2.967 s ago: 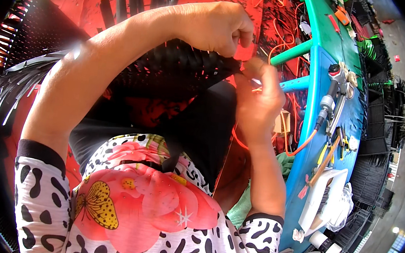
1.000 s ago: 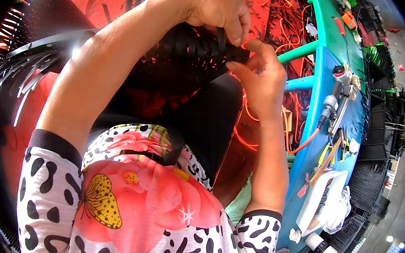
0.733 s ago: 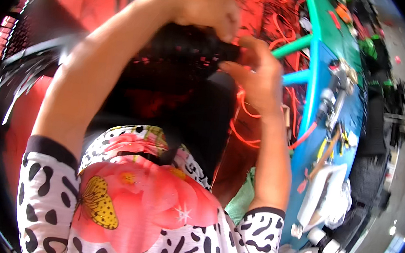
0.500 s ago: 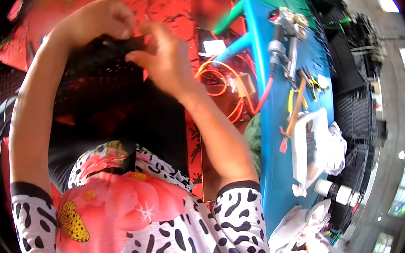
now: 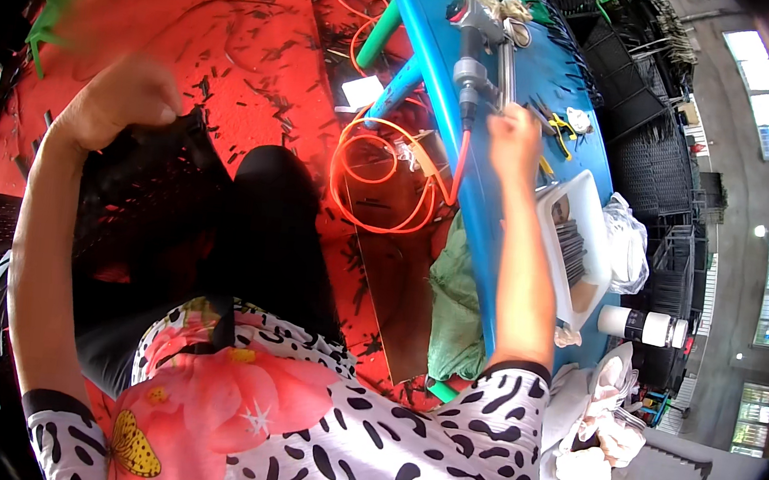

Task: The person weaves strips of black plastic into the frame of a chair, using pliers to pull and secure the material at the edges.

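My left hand is closed at the upper edge of a black woven panel, which rests over my lap on the left. Much of the panel is dark, and its shape is hard to make out. Out to the right, my right hand is over the blue table, fingers curled together. What it grips, if anything, is hidden. Just beyond it lies a grey power tool joined to an orange hose. Yellow-handled pliers lie to the right of that hand.
A white tray with dark strips inside stands beside my right forearm. An orange hose coils on the red floor, which is strewn with black scraps. A green sack sits against the table; black woven goods are stacked beyond it.
My right hand has left the black panel and reached right to the tools on the blue table. The left hand stays at the panel, slightly lower. The view has swung right.
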Demonstrator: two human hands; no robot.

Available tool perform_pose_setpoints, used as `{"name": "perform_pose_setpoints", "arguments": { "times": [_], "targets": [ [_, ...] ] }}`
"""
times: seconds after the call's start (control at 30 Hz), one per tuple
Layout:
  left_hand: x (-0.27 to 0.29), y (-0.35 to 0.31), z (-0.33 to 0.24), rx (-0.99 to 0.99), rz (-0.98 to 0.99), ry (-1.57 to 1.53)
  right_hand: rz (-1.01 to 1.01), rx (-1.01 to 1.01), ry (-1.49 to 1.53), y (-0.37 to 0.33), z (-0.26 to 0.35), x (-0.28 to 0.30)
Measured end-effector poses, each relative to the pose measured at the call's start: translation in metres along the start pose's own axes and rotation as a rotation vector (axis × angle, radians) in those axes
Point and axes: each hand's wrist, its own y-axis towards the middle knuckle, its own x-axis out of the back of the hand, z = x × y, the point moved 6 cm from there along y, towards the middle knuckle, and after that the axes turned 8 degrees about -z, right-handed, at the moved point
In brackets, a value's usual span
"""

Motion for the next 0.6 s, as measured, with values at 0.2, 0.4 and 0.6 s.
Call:
{"name": "perform_pose_setpoints", "arguments": {
  "times": [0.2,0.4,0.6],
  "targets": [
    [-0.009,0.002,-0.01,-0.032,0.009,-0.009,0.062,-0.118,-0.359,0.042,-0.153,0.042],
    [-0.005,-0.003,-0.009,0.028,0.031,-0.045,0.308,-0.093,-0.516,0.045,-0.136,0.053],
    [-0.004,0.001,0.005,0.029,0.014,-0.083,0.717,-0.002,-0.85,0.026,-0.122,0.029]
  ]
}}
